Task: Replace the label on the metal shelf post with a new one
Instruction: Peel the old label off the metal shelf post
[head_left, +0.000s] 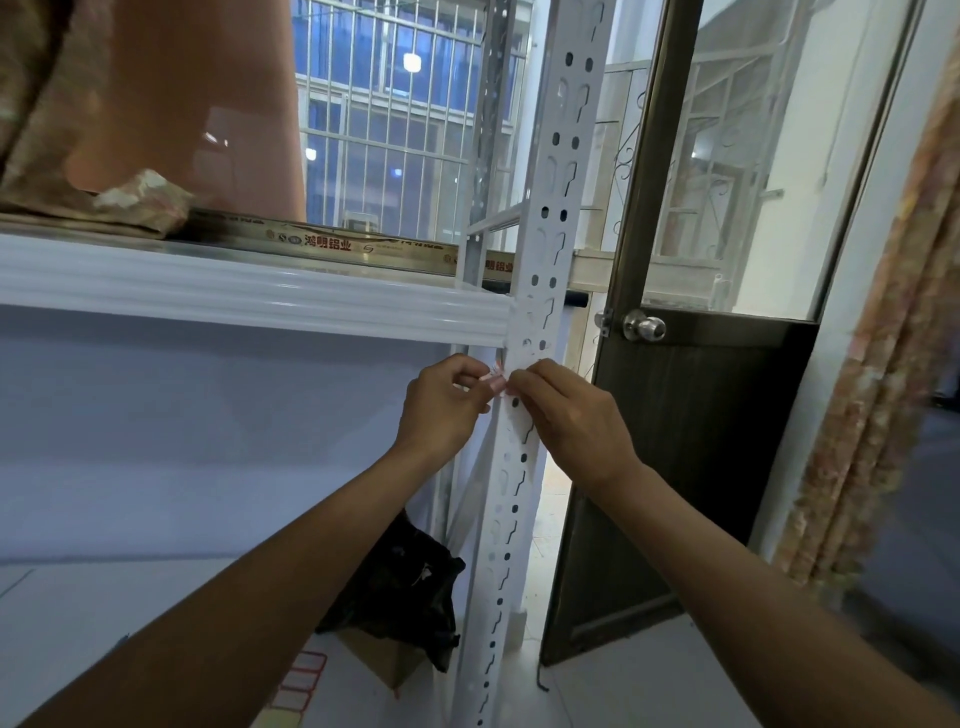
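A white perforated metal shelf post (545, 218) runs from top to bottom through the middle of the view. Just below the shelf rail, a small white label with red edging (496, 375) sits at the post's left edge. My left hand (441, 405) pinches this label between thumb and fingers. My right hand (566, 410) is on the post from the right, its fingertips meeting the same label. Most of the label is hidden by my fingers. A sheet of red-bordered labels (298, 686) lies on the lower shelf at the bottom.
A white ribbed shelf rail (249, 293) joins the post from the left. A black plastic bag (410, 582) and cardboard lie on the lower shelf. A dark door with a round knob (644, 326) stands open to the right; a curtain (883, 415) hangs at the far right.
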